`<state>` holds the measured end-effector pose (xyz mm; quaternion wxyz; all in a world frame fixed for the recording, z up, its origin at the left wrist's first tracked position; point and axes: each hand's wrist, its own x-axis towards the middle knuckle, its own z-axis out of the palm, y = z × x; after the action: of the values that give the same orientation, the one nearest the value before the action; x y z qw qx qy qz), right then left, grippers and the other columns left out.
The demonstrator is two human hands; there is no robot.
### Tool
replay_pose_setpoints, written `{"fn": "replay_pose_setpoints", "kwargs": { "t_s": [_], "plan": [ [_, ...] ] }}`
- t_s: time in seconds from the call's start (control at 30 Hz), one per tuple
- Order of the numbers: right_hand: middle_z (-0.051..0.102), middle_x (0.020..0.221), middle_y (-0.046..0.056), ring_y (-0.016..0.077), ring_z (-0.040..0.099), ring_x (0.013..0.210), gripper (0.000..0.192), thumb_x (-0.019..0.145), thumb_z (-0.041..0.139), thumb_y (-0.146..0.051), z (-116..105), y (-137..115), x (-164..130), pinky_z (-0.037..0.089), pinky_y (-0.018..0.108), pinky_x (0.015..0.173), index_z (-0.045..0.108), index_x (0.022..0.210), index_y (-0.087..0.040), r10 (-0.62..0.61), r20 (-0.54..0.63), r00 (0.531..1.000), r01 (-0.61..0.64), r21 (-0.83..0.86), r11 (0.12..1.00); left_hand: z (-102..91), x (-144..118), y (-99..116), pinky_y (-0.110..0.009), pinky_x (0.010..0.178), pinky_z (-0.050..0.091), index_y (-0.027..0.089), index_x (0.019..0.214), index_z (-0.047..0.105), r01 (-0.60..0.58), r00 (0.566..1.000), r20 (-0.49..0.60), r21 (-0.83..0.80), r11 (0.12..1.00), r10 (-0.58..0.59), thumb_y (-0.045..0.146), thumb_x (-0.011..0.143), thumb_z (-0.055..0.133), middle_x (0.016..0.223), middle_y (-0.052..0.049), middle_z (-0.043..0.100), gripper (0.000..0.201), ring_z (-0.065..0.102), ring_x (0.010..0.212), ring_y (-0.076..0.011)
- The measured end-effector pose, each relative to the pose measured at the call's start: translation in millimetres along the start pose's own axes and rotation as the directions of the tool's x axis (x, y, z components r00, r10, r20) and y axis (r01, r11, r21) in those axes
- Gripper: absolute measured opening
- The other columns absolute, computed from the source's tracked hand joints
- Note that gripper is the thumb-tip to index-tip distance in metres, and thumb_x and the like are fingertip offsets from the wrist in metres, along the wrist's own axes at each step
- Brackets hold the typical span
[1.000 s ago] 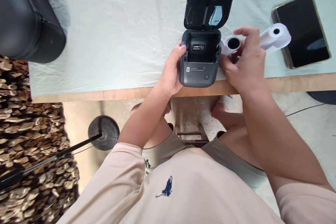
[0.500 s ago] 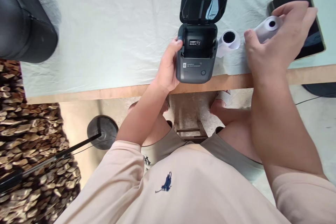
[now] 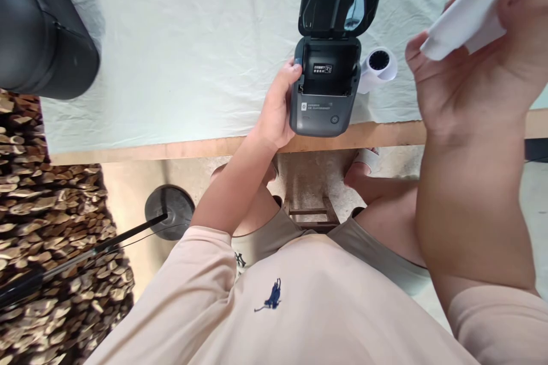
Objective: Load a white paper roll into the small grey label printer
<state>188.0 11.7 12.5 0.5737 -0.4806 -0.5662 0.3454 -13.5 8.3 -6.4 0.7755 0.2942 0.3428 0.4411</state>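
Note:
My left hand point(image 3: 282, 100) grips the left side of a dark grey label printer point(image 3: 322, 108) at the table's front edge. The printer's black lid point(image 3: 345, 0) stands swung up, and its roll bay shows no roll inside. Raised at the upper right, close to the camera, my right hand point(image 3: 492, 63) is closed around a white paper roll point(image 3: 475, 8), with a loose flap of paper hanging from it. Some of that hand is cut off by the frame. A second paper roll point(image 3: 379, 65) with a black core lies just right of the printer.
A black bag point(image 3: 47, 40) sits on the cloth-covered table point(image 3: 171, 57) at the far left. Below are stacked firewood point(image 3: 55, 211), a round black stand base point(image 3: 169, 211) with a slanting pole, and a wooden stool point(image 3: 308, 217) between my legs.
My right hand has lifted its paper roll up from beside the phone and turned it, and the phone is now hidden. My left hand still holds the printer in place.

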Motion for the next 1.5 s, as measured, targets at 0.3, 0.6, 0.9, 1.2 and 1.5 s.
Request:
{"fn": "replay_pose_setpoints", "kwargs": {
  "t_s": [0.3, 0.6, 0.9, 1.2, 1.5],
  "plan": [
    [0.054, 0.100, 0.001, 0.0053, 0.052, 0.093, 0.032, 0.070, 0.050, -0.018, 44, -27, -18, 0.044, 0.016, 0.079, 0.054, 0.101, -0.021, -0.305, 0.303, 0.903, 0.428, -0.554, 0.714, 8.3, -4, 2, -0.027, 0.086, 0.050, 0.022, 0.099, 0.053, -0.052, 0.996, 0.064, -0.044, 0.998, 0.055, 0.021, 0.081, 0.042, 0.096, 0.002, 0.062, 0.021, 0.055, 0.106, -0.0144],
    [0.049, 0.099, 0.005, 0.0056, 0.047, 0.093, 0.028, 0.073, 0.042, -0.018, 45, -22, -17, 0.042, 0.018, 0.081, 0.048, 0.101, -0.020, -0.302, 0.347, 0.888, 0.455, -0.571, 0.683, 8.9, -5, 2, -0.026, 0.093, 0.049, 0.026, 0.105, 0.053, -0.028, 0.999, 0.044, -0.092, 0.995, 0.032, 0.021, 0.079, 0.048, 0.093, 0.002, 0.064, 0.027, 0.053, 0.110, -0.0145],
    [0.040, 0.102, 0.007, 0.0105, 0.042, 0.098, 0.043, 0.062, 0.036, -0.007, 53, -22, -20, 0.042, 0.025, 0.085, 0.040, 0.102, -0.023, -0.161, 0.416, 0.895, 0.403, -0.600, 0.691, 13.6, -5, 3, -0.023, 0.083, 0.051, 0.016, 0.100, 0.056, 0.012, 1.000, -0.021, -0.137, 0.990, -0.015, 0.015, 0.079, 0.045, 0.078, 0.005, 0.061, 0.024, 0.057, 0.105, -0.0133],
    [0.042, 0.091, 0.005, 0.0084, 0.039, 0.093, 0.030, 0.061, 0.037, -0.010, 49, -21, -20, 0.039, 0.026, 0.087, 0.042, 0.090, -0.018, -0.265, 0.325, 0.908, 0.413, -0.581, 0.702, 11.6, -6, 2, -0.022, 0.075, 0.050, 0.016, 0.101, 0.053, -0.042, 0.998, 0.038, -0.112, 0.993, 0.046, 0.017, 0.080, 0.044, 0.077, 0.004, 0.061, 0.023, 0.059, 0.101, -0.0144],
    [0.036, 0.093, 0.007, 0.0088, 0.039, 0.087, 0.037, 0.058, 0.036, -0.005, 55, -17, -22, 0.040, 0.025, 0.078, 0.043, 0.092, -0.019, -0.188, 0.370, 0.910, 0.386, -0.588, 0.710, 8.4, -6, -1, -0.018, 0.068, 0.046, 0.021, 0.100, 0.047, -0.116, 0.991, 0.086, 0.102, 0.988, 0.107, 0.024, 0.083, 0.038, 0.084, 0.003, 0.053, 0.020, 0.055, 0.077, -0.0057]
  ]
}}
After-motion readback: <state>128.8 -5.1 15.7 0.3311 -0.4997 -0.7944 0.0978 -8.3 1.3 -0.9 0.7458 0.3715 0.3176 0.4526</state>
